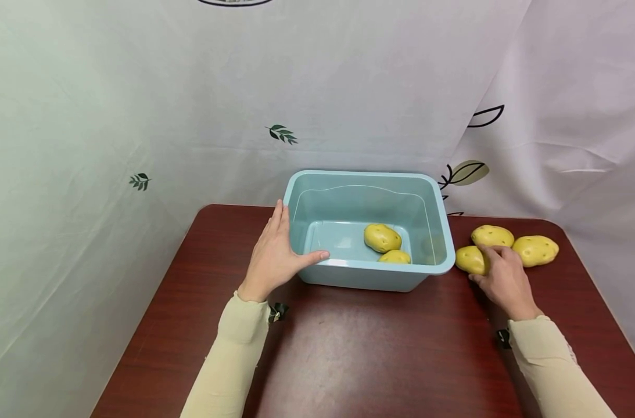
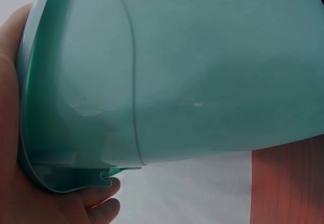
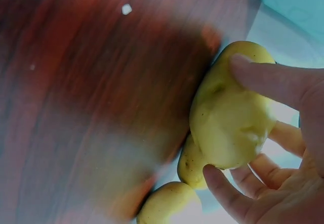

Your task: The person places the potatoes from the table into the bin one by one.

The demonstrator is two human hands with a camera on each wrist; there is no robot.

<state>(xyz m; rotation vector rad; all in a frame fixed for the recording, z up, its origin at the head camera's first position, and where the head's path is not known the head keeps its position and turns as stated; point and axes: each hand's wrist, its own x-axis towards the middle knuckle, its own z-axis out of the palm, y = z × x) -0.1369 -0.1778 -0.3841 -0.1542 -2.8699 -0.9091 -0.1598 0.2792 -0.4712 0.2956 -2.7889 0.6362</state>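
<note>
In the head view my left hand (image 1: 275,252) rests at the front left corner of a light blue plastic tub (image 1: 366,280), fingers stretched along its left side and thumb across the front rim. The left wrist view shows the palm against the tub's rim (image 2: 24,107). Two yellow potatoes lie inside: one potato (image 1: 382,238) whole in view, the other potato (image 1: 395,257) partly hidden by the front wall. Right of the tub, my right hand (image 1: 508,284) grips a potato (image 3: 230,107) between thumb and fingers. Close behind it lie another potato (image 1: 492,235) and a third potato (image 1: 537,251).
The dark red wooden table (image 1: 348,348) ends at a pale cloth backdrop (image 1: 375,87) printed with leaves. The tub stands near the table's far edge, the loose potatoes near its far right corner. A small white speck (image 3: 126,9) shows on the table in the right wrist view.
</note>
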